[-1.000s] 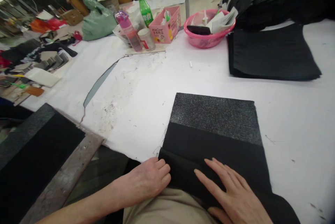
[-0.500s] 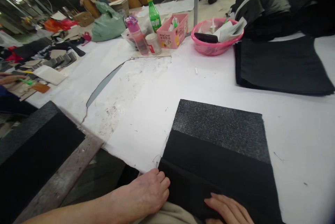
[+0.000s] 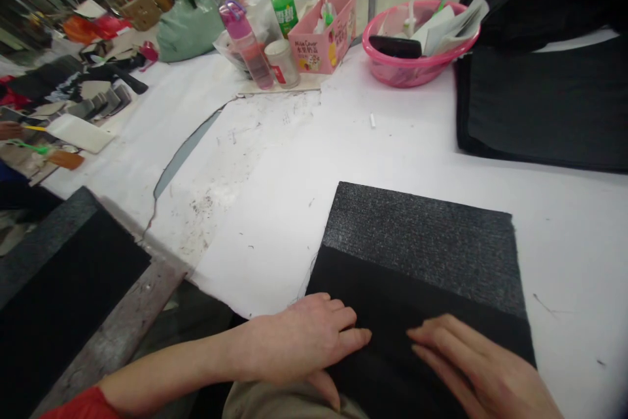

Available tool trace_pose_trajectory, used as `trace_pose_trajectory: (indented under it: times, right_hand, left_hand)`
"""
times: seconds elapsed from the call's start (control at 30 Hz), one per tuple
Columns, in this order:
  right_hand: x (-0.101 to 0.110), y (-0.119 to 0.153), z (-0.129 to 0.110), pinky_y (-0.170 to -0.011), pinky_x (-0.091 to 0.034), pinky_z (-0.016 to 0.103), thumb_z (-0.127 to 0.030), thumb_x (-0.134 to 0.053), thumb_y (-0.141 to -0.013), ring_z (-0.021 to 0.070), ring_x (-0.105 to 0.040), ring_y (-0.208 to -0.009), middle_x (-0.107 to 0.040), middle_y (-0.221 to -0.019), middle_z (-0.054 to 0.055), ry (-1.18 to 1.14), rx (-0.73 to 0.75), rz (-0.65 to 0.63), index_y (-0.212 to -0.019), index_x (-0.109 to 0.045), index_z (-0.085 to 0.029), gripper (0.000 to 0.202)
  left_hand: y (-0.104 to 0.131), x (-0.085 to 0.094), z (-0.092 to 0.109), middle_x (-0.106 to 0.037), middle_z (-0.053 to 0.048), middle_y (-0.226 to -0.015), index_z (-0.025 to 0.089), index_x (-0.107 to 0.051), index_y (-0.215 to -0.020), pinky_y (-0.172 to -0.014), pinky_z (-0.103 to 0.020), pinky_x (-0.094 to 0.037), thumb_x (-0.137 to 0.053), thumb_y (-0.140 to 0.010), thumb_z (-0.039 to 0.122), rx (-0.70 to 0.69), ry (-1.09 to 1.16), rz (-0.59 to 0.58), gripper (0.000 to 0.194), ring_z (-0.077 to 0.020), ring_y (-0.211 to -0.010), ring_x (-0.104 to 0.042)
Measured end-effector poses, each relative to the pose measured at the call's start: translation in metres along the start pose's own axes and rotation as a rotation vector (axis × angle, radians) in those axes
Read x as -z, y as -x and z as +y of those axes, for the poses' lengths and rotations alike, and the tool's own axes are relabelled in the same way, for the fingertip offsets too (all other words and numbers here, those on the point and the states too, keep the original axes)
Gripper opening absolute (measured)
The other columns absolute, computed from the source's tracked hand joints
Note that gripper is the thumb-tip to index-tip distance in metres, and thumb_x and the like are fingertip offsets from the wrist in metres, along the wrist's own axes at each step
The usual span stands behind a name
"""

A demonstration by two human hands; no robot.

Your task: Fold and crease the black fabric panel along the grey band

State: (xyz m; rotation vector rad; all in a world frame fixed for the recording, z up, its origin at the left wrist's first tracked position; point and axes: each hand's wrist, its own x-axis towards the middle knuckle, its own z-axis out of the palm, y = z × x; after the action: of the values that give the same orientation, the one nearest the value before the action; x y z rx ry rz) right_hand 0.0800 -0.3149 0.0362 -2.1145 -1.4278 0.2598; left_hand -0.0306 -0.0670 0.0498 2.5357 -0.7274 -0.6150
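A black fabric piece (image 3: pixel 373 282) lies on the white-covered table in front of me, with a shiny, speckled dark grey band (image 3: pixel 426 236) across its far end. My left hand (image 3: pixel 314 337) rests on its left part, fingers stretched forward and the thumb lower down near my lap. On the right, my right hand (image 3: pixel 475 360) touches the same fabric, its fingers extended close together and pointing left. Nothing shows gripped in either hand. The near edge of the fabric is partly hidden by my hands.
To the left, a similar black stack (image 3: pixel 73 288) lies on a worn board (image 3: pixel 122 334). A black fabric pile (image 3: pixel 549 105) sits at right. Farther back stand a pink basin (image 3: pixel 417 69), a pink box (image 3: pixel 321 40), a green bottle (image 3: pixel 282 0) and a purple-lidded bottle (image 3: pixel 248 46).
My left hand has let go of the fabric's left edge and moved right onto its surface. My right hand has moved forward. The fold near me now lies flatter. The view has shifted slightly.
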Motion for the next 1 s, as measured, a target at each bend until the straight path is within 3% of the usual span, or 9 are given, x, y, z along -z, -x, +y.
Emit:
trace_pose_trajectory:
  times: [0.13,0.23,0.4,0.5,0.7,1.0]
  right_hand:
    - [-0.015,-0.027,0.027,-0.071,-0.051,0.033,-0.035,-0.039,-0.101,0.0187,-0.061,-0.086,-0.062,-0.100,0.002,0.240,-0.131,0.036,-0.110,-0.058,-0.024,0.024]
    - [-0.030,-0.037,0.037,-0.072,-0.047,0.037,-0.033,-0.045,-0.098,0.0220,-0.056,-0.087,-0.059,-0.099,0.003,0.290,-0.151,0.010,-0.109,-0.057,-0.022,0.019]
    - [-0.032,-0.038,0.037,-0.071,-0.041,0.037,-0.031,-0.052,-0.096,0.0219,-0.051,-0.083,-0.057,-0.092,0.002,0.281,-0.149,0.017,-0.100,-0.057,-0.021,0.012]
    - [-0.031,-0.037,0.037,-0.070,-0.039,0.036,-0.030,-0.050,-0.096,0.0213,-0.050,-0.082,-0.056,-0.088,0.002,0.261,-0.142,0.012,-0.093,-0.057,-0.021,0.012]
    - [-0.033,-0.037,0.037,-0.075,-0.039,0.038,-0.036,-0.049,-0.096,0.0235,-0.050,-0.089,-0.057,-0.099,0.005,0.327,-0.174,0.054,-0.106,-0.058,-0.020,0.021]
    - [-0.031,-0.038,0.038,-0.072,-0.035,0.035,-0.030,-0.049,-0.097,0.0210,-0.049,-0.085,-0.056,-0.090,0.003,0.245,-0.146,0.014,-0.093,-0.058,-0.021,0.013]
  left_hand:
    - [0.001,0.009,-0.015,-0.061,-0.007,-0.102,0.019,-0.046,-0.136,-0.075,-0.030,-0.044,-0.070,-0.069,0.069,-0.022,0.177,0.011,0.087,-0.0211,-0.088,-0.057]
    - [-0.008,0.014,-0.030,-0.062,-0.006,-0.101,0.019,-0.052,-0.131,-0.075,-0.026,-0.045,-0.070,-0.070,0.067,-0.022,0.276,0.063,0.080,-0.0193,-0.089,-0.058]
    - [-0.024,0.006,-0.042,-0.060,-0.006,-0.101,0.017,-0.059,-0.120,-0.080,-0.029,-0.045,-0.056,-0.091,0.049,0.113,0.154,0.230,0.043,-0.0194,-0.093,-0.057]
    - [-0.032,0.001,-0.044,-0.058,-0.007,-0.101,0.017,-0.060,-0.116,-0.082,-0.031,-0.044,-0.051,-0.096,0.037,0.160,0.062,0.303,0.029,-0.0194,-0.094,-0.054]
    - [-0.038,-0.003,-0.049,-0.055,-0.005,-0.097,0.017,-0.061,-0.110,-0.080,-0.033,-0.043,-0.052,-0.096,0.035,0.194,-0.027,0.349,0.024,-0.0201,-0.092,-0.050]
    - [-0.041,0.000,-0.051,-0.055,-0.006,-0.098,0.017,-0.061,-0.107,-0.080,-0.033,-0.041,-0.052,-0.096,0.039,0.193,-0.023,0.351,0.027,-0.0207,-0.093,-0.048]
